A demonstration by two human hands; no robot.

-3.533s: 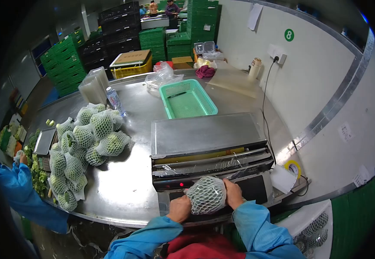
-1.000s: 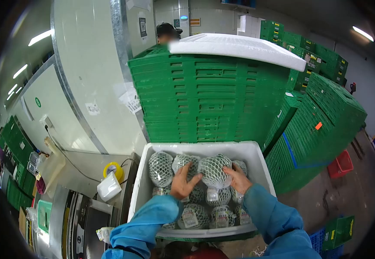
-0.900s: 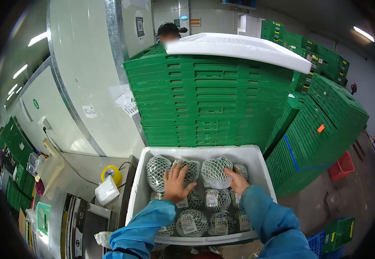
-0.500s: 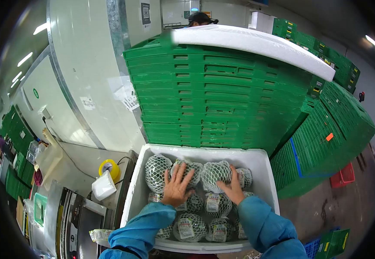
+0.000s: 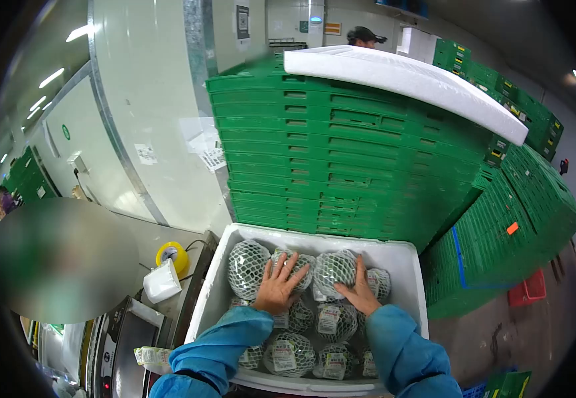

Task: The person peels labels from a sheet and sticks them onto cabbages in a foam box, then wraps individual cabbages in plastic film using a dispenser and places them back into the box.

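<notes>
A white foam box point(image 5: 423, 292) holds several round items in white foam netting, many with printed labels; their kind is hidden by the netting. My left hand point(image 5: 277, 290) rests with fingers spread flat over a netted item point(image 5: 304, 270) in the back row. Beside it, at the back left, lies a larger netted item point(image 5: 247, 268). My right hand point(image 5: 363, 294) touches the lower right side of another netted round item point(image 5: 333, 266), thumb and fingers apart. To its right sits a labelled netted item point(image 5: 381, 284). Closer to me is a labelled netted item point(image 5: 289, 354).
Stacked green crates point(image 5: 367, 166) rise right behind the box, with a white foam lid point(image 5: 401, 73) on top. More green crates point(image 5: 500, 225) stand at right. A yellow tape roll point(image 5: 172, 255) and a white label roll point(image 5: 162, 282) lie left. A person point(image 5: 365, 37) is beyond.
The view has shifted slightly. Both hands stay at the same netted items, with the right fingers a little straighter along the item's side. A blurred grey-green patch now covers the left of the view.
</notes>
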